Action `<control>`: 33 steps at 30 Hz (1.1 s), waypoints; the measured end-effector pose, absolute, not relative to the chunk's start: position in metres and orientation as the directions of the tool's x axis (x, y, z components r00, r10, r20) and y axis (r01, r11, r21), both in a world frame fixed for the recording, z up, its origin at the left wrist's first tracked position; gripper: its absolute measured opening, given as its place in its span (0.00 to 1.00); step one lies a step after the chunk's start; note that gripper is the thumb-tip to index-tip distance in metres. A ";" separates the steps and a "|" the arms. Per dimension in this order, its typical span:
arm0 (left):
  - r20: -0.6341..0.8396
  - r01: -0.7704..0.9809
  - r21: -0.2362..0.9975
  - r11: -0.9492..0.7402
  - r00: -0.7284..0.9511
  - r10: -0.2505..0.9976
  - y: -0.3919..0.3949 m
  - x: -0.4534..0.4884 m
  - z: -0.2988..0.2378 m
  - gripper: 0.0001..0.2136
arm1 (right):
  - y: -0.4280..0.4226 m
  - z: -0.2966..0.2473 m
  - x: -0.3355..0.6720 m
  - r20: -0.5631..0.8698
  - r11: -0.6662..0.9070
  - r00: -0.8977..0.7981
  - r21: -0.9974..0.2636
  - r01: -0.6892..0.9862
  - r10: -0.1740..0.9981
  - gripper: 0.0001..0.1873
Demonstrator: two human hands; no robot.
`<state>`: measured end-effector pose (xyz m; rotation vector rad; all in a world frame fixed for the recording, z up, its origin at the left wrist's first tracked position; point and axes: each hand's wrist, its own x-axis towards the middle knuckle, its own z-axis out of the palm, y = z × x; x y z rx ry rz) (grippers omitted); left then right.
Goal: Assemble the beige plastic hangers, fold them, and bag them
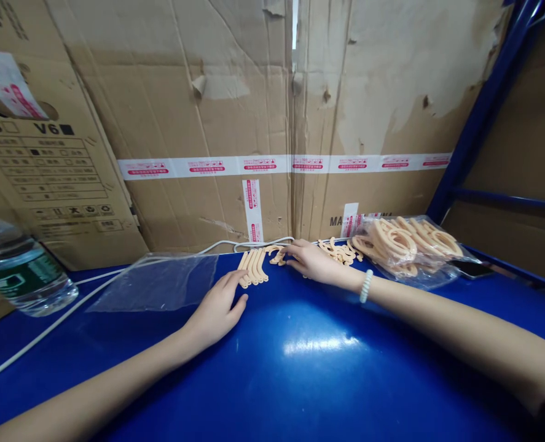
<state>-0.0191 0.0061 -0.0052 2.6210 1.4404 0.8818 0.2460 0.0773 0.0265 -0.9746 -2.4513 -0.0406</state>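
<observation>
Left fingers (pixel 236 277) loosely open at piece row (pixel 254 269); right fingers (pixel 295 250) bent by loose pieces (pixel 278 258), grip unclear; likely aligning, next needs matching angle

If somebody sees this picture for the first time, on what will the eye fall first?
Most likely on the glossy blue tabletop, which fills the foreground and shines with reflected light. Behind it rise tall brown cardboard panels, crossed by white tape with red print. Near the far edge, the left hand is by a neat row of curved beige strips, the right hand by loose beige pieces.
</observation>
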 end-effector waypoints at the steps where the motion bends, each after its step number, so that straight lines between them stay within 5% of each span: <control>1: 0.468 0.771 0.281 -0.572 0.410 0.783 0.006 -0.020 -0.006 0.20 | 0.083 0.028 0.241 0.450 0.746 -0.624 -0.163 0.645 0.638 0.15; 10: 0.510 0.789 0.266 -0.554 0.372 0.775 0.006 -0.021 -0.009 0.13 | 0.115 0.022 0.224 0.415 0.750 -0.625 -0.344 0.564 0.661 0.04; 22: 0.506 0.770 0.252 -0.586 0.411 0.758 0.012 -0.022 -0.010 0.14 | 0.130 0.014 0.231 0.319 0.541 -0.486 -0.722 0.432 0.814 0.16; 33: 0.534 0.798 0.211 -0.565 0.390 0.750 0.005 -0.020 -0.004 0.06 | 0.062 0.032 0.249 0.374 0.379 -0.085 -0.924 0.044 0.923 0.16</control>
